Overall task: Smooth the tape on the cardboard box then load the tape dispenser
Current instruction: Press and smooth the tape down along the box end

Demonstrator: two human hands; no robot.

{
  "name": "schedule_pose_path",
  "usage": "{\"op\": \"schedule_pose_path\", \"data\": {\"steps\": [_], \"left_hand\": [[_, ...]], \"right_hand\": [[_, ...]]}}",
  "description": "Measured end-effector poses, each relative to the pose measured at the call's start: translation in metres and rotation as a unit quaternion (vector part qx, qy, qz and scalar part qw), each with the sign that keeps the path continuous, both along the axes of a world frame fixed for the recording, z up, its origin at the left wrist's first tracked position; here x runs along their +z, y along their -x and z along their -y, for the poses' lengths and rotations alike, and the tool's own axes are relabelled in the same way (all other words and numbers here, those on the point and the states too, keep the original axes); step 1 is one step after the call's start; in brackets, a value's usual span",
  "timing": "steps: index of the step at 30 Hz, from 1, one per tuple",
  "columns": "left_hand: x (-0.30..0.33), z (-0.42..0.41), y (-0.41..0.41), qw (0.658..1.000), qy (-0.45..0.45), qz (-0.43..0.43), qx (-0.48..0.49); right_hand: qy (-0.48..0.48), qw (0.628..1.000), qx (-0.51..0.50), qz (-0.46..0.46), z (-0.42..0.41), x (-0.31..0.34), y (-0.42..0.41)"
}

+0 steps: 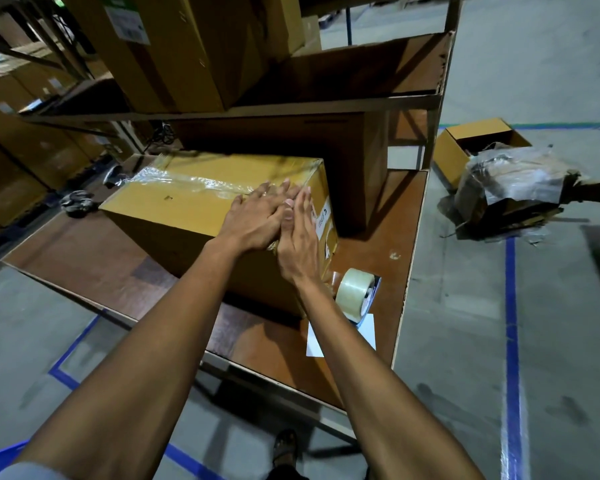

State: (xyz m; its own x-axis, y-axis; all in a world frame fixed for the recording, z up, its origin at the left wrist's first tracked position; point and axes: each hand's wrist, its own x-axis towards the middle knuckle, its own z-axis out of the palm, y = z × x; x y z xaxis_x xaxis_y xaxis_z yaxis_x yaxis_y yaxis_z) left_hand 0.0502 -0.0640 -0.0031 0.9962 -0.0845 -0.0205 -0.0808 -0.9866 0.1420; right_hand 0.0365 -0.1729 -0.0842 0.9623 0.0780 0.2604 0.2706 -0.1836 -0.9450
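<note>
Both grips were laid open and flat, the left hand (257,220) beside the right hand (300,240), on the brown cardboard box (174,216) on the wooden tabletop (371,278), apparently to press its clear tape strip (187,183) down, while the clear tape roll (355,292) was left just beside the box.

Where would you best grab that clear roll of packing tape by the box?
Probably across the clear tape roll's curved outer band, coming from above: it stands on edge on the brown table, its far side against a blue dispenser, cardboard box close left.
</note>
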Motion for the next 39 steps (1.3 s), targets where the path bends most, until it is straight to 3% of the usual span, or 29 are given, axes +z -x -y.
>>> {"op": "schedule_pose_path", "data": {"steps": [7,14,18,23,29,33,39], "left_hand": [[-0.003,0.005,-0.004,0.998,-0.036,0.013,0.045],[0.001,0.013,0.002,0.989,-0.021,0.033,0.143],[0.003,0.013,0.006,0.993,-0.017,0.026,0.118],[0.002,0.003,0.008,0.999,-0.024,0.023,0.013],[0.002,0.007,0.005,0.999,-0.029,0.018,0.029],[0.005,0.012,0.005,0.998,-0.041,0.011,0.055],[0.005,0.015,0.007,0.991,-0.048,0.008,0.126]], "right_hand": [[-0.013,1.000,0.002,-0.005,-0.001,-0.010,-0.001],[0.050,0.992,0.026,-0.116,0.012,-0.012,0.005],[0.077,0.984,0.024,-0.160,0.015,-0.012,-0.009],[0.019,0.999,0.025,-0.034,0.010,0.007,0.001],[0.000,0.999,0.019,-0.037,0.009,0.002,-0.002],[0.015,0.997,0.013,-0.071,0.009,0.001,0.001],[0.064,0.976,0.026,-0.205,0.024,-0.013,0.000]]}}
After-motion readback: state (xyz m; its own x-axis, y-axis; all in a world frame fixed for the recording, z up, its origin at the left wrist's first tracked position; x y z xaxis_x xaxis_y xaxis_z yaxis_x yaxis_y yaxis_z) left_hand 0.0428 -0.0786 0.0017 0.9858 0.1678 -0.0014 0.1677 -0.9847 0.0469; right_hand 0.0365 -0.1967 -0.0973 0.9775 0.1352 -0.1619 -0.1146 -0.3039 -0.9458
